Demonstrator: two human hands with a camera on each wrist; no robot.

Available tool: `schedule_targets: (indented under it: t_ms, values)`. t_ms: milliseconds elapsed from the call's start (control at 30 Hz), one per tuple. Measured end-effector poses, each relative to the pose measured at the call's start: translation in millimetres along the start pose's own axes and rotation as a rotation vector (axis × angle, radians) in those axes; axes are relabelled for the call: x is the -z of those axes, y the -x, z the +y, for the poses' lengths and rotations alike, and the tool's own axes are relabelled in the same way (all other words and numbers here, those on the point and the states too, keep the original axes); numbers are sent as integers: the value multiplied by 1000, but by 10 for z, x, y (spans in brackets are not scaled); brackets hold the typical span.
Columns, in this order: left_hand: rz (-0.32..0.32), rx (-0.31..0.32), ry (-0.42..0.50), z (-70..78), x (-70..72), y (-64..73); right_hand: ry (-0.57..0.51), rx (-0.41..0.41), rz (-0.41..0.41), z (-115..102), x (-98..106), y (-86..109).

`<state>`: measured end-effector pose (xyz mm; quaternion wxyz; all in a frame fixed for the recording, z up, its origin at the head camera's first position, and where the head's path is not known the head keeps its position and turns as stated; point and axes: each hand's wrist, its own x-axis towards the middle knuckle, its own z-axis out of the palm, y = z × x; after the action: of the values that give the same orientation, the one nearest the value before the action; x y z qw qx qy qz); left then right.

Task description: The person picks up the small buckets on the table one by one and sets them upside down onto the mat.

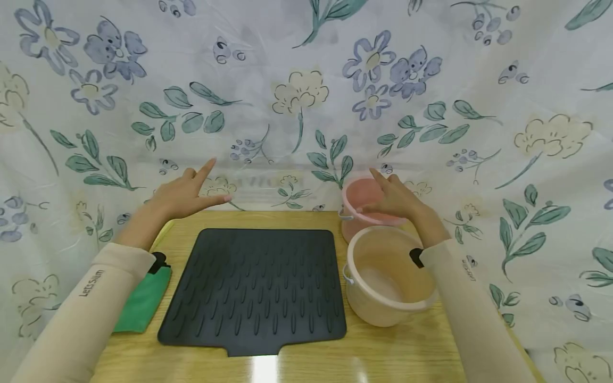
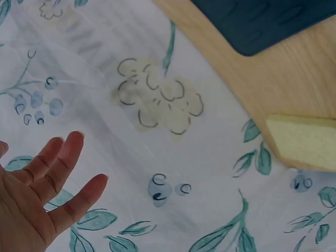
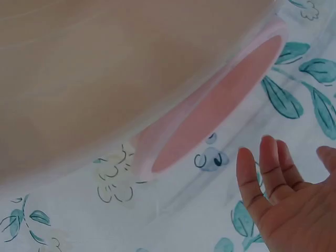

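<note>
My left hand [image 1: 184,192] is raised above the far left part of the table, fingers extended and nothing in it. In the left wrist view its fingers [image 2: 67,160] spread before the floral curtain. My right hand [image 1: 394,198], also bare, is held up over the pink bucket [image 1: 351,230], overlapping its opening in the head view. The right wrist view has its relaxed fingers [image 3: 269,168] apart from the bucket rim. Nearer than the pink bucket stands a cream bucket [image 1: 378,314], below the right wrist. A dark ridged mat [image 1: 258,284] lies flat between the two arms.
A green cloth [image 1: 146,300] lies left of the mat, partly under the left sleeve. Near it is a yellow block-like thing [image 2: 304,142], mostly hidden in the head view. The floral curtain [image 1: 268,175] hangs behind the wooden table [image 1: 182,367] and along its sides.
</note>
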<state>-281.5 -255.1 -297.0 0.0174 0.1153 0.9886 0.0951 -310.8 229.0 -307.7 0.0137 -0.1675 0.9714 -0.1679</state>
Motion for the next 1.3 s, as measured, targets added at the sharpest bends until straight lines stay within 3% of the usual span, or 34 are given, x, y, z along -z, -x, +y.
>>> schedule_targets:
  t_ms: [367, 900, 1300]
  values:
    - [-13, -33, 34, -176, -140, 173, -69, 61, -28, 145, 50, 333]
    - [-47, -27, 81, -331, -232, 413, -100, 58, -59, 314, 38, 694]
    - [9, -64, 73, -354, -353, 568, -124, 27, -66, 456, -1, 837]
